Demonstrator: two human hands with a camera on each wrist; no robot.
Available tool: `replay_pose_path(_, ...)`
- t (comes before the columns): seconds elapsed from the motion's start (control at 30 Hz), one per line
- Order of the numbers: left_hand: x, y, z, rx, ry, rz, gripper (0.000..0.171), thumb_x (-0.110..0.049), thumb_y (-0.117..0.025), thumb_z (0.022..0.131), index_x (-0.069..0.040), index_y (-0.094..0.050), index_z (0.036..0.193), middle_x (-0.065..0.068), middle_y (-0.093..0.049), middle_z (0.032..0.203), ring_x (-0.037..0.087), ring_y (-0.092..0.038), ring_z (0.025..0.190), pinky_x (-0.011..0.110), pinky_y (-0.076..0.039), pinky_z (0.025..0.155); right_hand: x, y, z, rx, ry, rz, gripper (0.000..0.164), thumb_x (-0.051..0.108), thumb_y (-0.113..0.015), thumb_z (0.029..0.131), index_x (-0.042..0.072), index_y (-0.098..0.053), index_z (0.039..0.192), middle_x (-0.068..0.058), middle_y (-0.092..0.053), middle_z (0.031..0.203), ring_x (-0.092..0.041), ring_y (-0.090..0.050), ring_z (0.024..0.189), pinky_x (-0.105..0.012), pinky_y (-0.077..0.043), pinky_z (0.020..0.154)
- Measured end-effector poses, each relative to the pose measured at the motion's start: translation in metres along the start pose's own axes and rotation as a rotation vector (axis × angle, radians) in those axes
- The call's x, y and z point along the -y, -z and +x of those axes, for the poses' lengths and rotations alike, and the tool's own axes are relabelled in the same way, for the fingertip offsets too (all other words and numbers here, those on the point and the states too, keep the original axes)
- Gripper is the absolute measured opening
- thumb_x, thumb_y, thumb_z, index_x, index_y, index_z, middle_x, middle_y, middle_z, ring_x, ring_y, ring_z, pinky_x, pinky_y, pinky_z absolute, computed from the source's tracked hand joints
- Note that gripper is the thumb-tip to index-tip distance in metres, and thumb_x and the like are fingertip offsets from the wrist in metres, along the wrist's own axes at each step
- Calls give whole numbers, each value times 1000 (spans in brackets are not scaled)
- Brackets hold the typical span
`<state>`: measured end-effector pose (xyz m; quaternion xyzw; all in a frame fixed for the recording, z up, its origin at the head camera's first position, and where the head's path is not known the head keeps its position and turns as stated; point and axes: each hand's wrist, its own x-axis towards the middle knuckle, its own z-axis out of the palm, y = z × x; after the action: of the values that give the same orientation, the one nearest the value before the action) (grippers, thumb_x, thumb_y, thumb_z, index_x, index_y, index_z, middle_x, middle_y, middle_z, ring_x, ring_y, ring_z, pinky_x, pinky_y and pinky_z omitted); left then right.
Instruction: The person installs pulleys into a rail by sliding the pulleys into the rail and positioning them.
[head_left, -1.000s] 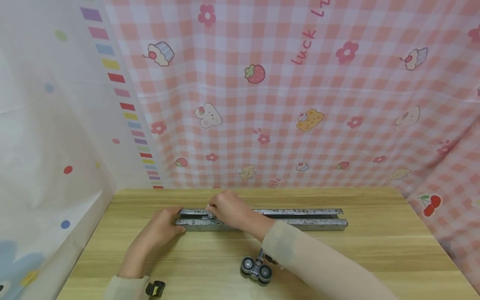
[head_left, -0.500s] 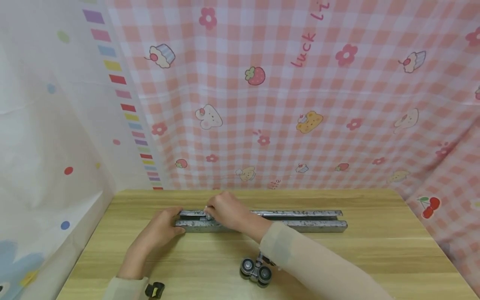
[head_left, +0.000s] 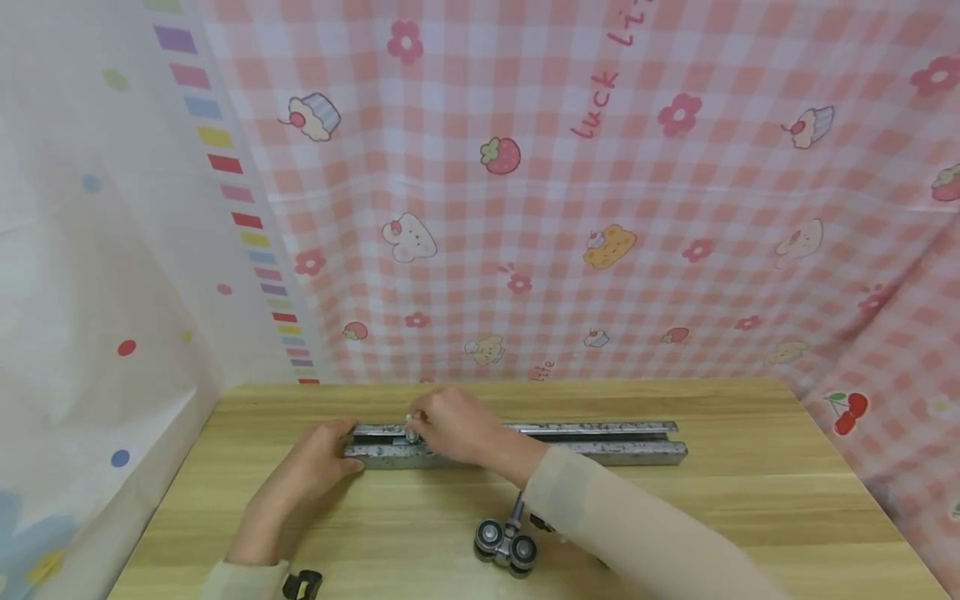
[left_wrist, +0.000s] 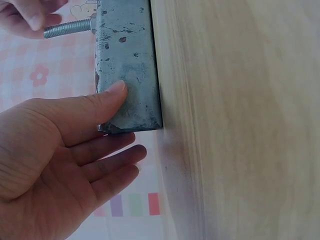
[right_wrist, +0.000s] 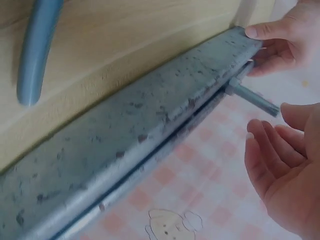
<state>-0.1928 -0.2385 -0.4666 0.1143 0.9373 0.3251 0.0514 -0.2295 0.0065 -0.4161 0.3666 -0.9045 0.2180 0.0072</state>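
A scuffed metal channel rail [head_left: 615,451] lies along the table, its slot facing up. My left hand [head_left: 315,458] grips the rail's left end; in the left wrist view its thumb [left_wrist: 112,97] presses one side, with the fingers around the end. A threaded bolt [right_wrist: 254,99] with a nut stands out of the slot near that end. My right hand [head_left: 457,423] is at the bolt, thumb at its tip; in the right wrist view the other fingers are loosely bent and apart from it. Whatever carries the bolt inside the rail is hidden.
A roller trolley [head_left: 506,546] with several wheels and a bolt lies on the wooden table [head_left: 390,533], in front of the rail, beside the right sleeve [head_left: 630,517]. A pink checked cloth [head_left: 555,275] hangs behind the table. A blurred grey rod [right_wrist: 37,55] crosses the right wrist view's corner.
More of the bolt shows beside my right fingers than before. The left hand keeps its place on the rail's end. The head view has shifted slightly.
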Motion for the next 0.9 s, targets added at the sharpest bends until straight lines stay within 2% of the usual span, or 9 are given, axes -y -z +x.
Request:
replay_pose_path(0.1, 0, 0, 0, 9, 7, -10, 59, 1, -78, 91, 16, -53, 142, 33, -59, 139, 47, -58, 129, 58, -51, 106, -1, 9, -9, -50, 39, -8, 17, 19, -70, 103, 6, -78, 111, -8, -78, 106, -10, -73, 80, -19, -59, 69)
replay_pose_path(0.2, 0, -1, 1, 7, 8, -9, 59, 1, -78, 91, 15, -53, 143, 33, -59, 140, 48, -57, 131, 59, -50, 107, -2, 21, -19, -89, 84, 11, 30, 19, -72, 102, 1, -74, 126, -13, -75, 122, -16, -76, 94, -24, -62, 81)
replay_pose_path(0.27, 0, 0, 1, 4, 6, -7, 59, 1, -79, 91, 15, -54, 142, 32, -59, 140, 48, -56, 131, 59, -49, 108, -3, 28, -25, -105, 114, 19, 30, 19, -72, 101, 1, -73, 125, -13, -75, 121, -17, -76, 94, -26, -62, 82)
replay_pose_path(0.37, 0, -1, 1, 1, 3, 2, 58, 1, -79, 91, 14, -55, 141, 32, -60, 140, 48, -56, 131, 59, -49, 107, -7, 36, -36, -136, 150, 5, 31, 21, -73, 101, 2, -73, 125, -12, -74, 122, -18, -76, 96, -29, -63, 84)
replay_pose_path(0.6, 2, -1, 0, -6, 9, 8, 57, 1, -79, 90, 14, -56, 140, 32, -60, 139, 48, -56, 131, 59, -49, 108, -26, 52, -69, -214, 184, -78, 45, 31, -75, 99, 2, -69, 133, -14, -65, 140, -29, -64, 126, -45, -56, 103)
replay_pose_path(0.67, 2, -1, 0, -6, 8, 10, 58, 0, -79, 90, 14, -55, 141, 32, -59, 140, 48, -55, 132, 60, -48, 109, -33, 54, -81, -236, 201, -85, 51, 33, -76, 98, 3, -66, 137, -14, -58, 148, -29, -62, 129, -47, -56, 103)
replay_pose_path(0.77, 3, -1, 1, -3, 7, 16, 59, -1, -79, 91, 14, -54, 142, 33, -58, 141, 49, -54, 133, 60, -48, 109, -45, 57, -100, -280, 240, -87, 57, 38, -75, 98, 4, -62, 142, -13, -50, 156, -30, -61, 129, -47, -59, 93)
replay_pose_path(0.83, 3, -1, 1, -2, 5, 20, 59, -1, -79, 91, 14, -54, 142, 33, -58, 141, 49, -54, 133, 61, -47, 109, -51, 59, -113, -310, 256, -97, 61, 44, -71, 100, 6, -59, 145, -13, -46, 160, -30, -61, 127, -44, -60, 84)
replay_pose_path(0.9, 3, 0, 1, -5, 2, 21, 58, -1, -79, 91, 14, -55, 141, 32, -59, 140, 49, -55, 133, 61, -47, 109, -56, 62, -124, -339, 264, -123, 65, 53, -64, 102, 6, -57, 147, -13, -42, 163, -34, -58, 131, -48, -59, 86)
